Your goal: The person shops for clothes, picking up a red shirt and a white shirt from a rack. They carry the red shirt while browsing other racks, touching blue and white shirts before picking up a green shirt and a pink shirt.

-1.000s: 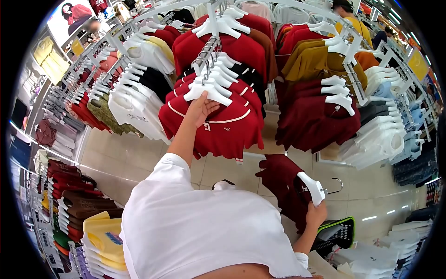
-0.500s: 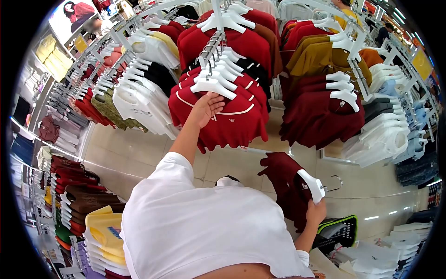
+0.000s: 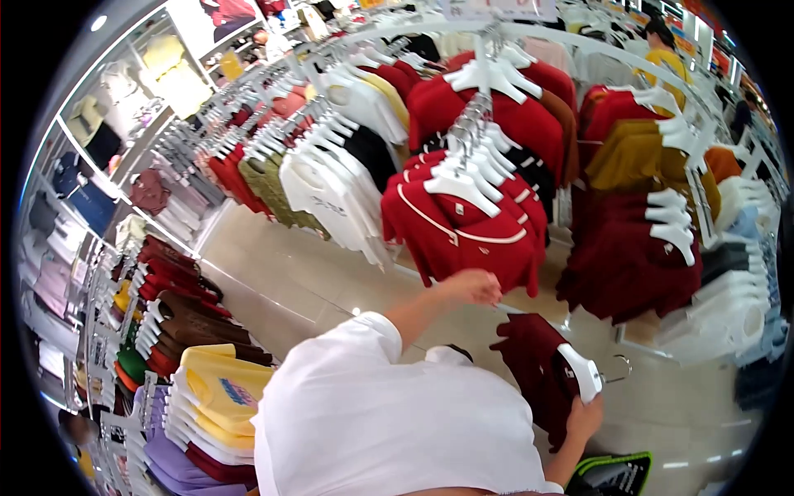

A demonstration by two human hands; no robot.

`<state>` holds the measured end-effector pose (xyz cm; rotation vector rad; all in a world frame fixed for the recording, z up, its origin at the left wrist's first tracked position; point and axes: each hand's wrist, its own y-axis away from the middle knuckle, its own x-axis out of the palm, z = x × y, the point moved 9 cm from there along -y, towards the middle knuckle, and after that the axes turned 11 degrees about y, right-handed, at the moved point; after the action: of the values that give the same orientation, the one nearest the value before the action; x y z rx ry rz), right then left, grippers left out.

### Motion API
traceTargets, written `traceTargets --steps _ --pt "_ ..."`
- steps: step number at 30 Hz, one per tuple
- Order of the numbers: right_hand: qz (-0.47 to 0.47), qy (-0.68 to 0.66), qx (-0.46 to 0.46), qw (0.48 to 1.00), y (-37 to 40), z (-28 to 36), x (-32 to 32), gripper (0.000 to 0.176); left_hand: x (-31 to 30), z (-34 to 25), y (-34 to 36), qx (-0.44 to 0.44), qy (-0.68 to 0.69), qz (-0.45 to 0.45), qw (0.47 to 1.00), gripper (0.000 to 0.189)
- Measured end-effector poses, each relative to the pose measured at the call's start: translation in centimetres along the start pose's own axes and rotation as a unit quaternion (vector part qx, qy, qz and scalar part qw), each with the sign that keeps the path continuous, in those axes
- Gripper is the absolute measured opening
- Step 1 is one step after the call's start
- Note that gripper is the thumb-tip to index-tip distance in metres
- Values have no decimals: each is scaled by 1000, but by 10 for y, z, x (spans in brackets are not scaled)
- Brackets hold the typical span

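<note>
My right hand grips the white hanger of a dark red knit top, held out over the floor with its metal hook pointing right. Just below the front of a rack of bright red tops with white trim is my left hand. Its fingers look curled in and slightly blurred, and nothing shows in them. A gap of floor separates the two hands.
Racks of white tops, dark red tops and mustard tops stand ahead. Yellow shirts hang at lower left. A black basket with a green rim is at lower right. A person in yellow stands far back.
My left hand has let go of the front red top and come down away from it. My right hand still holds the dark red top. The view has swung left.
</note>
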<state>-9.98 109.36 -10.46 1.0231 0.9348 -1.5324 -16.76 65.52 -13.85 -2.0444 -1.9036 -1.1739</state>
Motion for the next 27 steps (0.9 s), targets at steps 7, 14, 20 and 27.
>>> traceTargets --steps 7,14,20,27 --pt "37 -1 -2 999 -14 30 3 33 79 46 44 -53 -206 66 975 31" --pt "42 -30 -26 998 -15 40 3 35 120 70 42 -9 -456 163 875 41" --pt "89 -16 -23 996 -1 40 -1 32 145 91 43 -77 -432 189 878 62" --pt "56 -48 -1 997 12 31 -19 32 164 91 38 -38 -403 190 894 69"
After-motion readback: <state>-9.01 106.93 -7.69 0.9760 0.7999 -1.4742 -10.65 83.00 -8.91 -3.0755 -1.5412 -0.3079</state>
